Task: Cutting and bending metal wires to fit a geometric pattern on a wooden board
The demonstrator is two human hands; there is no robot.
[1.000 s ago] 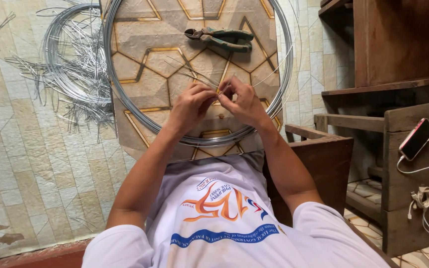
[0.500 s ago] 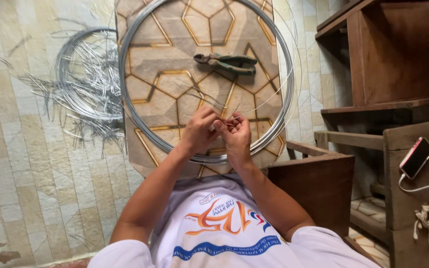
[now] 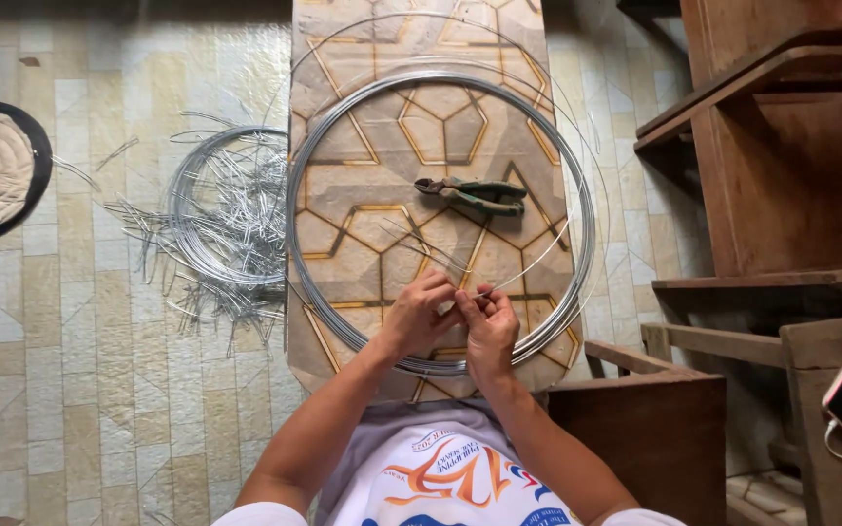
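Both hands, left [image 3: 419, 317] and right [image 3: 487, 326], pinch a thin wire strand [image 3: 538, 258] by the wire coil [image 3: 440, 219]; it looks light, springy, best gripped near its end.

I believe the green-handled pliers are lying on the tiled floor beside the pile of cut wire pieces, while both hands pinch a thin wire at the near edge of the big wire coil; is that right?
Not quite. The head view shows the green-handled pliers lying on the patterned board, inside the big wire coil, not on the tiled floor. The rest stands: the left hand and right hand pinch a thin wire at the coil's near edge.
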